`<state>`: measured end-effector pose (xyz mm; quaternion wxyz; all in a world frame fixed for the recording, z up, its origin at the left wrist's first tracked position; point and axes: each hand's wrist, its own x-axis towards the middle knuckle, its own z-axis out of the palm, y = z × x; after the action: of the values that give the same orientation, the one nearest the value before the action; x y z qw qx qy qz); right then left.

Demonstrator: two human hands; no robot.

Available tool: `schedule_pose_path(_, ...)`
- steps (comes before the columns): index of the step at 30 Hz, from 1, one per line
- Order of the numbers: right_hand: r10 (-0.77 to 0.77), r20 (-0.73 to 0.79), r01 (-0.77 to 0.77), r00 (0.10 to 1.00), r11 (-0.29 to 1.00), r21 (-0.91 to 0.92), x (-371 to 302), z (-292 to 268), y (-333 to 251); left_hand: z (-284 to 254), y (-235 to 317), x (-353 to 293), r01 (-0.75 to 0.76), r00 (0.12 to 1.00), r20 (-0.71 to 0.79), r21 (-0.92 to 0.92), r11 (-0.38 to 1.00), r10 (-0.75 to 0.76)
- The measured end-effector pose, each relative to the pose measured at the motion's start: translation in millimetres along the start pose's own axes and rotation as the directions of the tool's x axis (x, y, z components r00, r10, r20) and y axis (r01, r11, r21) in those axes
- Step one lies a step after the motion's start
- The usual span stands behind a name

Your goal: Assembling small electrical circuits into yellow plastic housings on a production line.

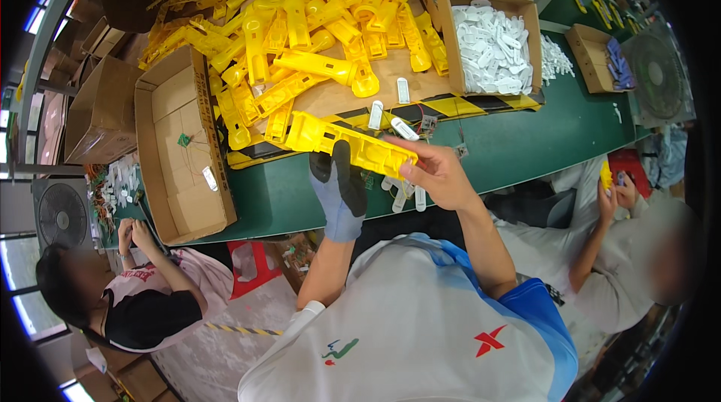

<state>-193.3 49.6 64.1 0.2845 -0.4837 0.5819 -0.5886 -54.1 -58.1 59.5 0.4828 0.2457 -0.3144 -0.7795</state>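
Observation:
A long yellow plastic housing half, its hollow ribbed side showing, is held level above the green table's near edge. My left hand, in a grey-and-black glove, grips it from below near the middle. Bare fingers of my right hand close around its right end, thumb on the near side. Just beyond lie white oblong plastic pieces and small circuit boards with thin wires. More white pieces lie below the housing between my hands, partly hidden.
A large heap of yellow housings covers the cardboard behind a black-and-yellow striped edge. At left stands an open cardboard box containing a green board. A box of white parts stands back right. Co-workers sit on both sides.

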Motion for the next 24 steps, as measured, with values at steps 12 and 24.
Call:
schedule_pose_path(12,0.122,0.156,-0.198,0.980,0.645,0.738,-11.9,7.0,10.4,12.8,-2.0,17.0,0.139,0.988,0.051,0.157,0.978,-0.148)
schedule_pose_path(24,0.054,0.046,-0.065,0.997,0.954,0.293,-46.6,-28.2,10.4,32.2,40.4,40.2,-0.257,0.966,0.031,0.271,0.928,0.258)
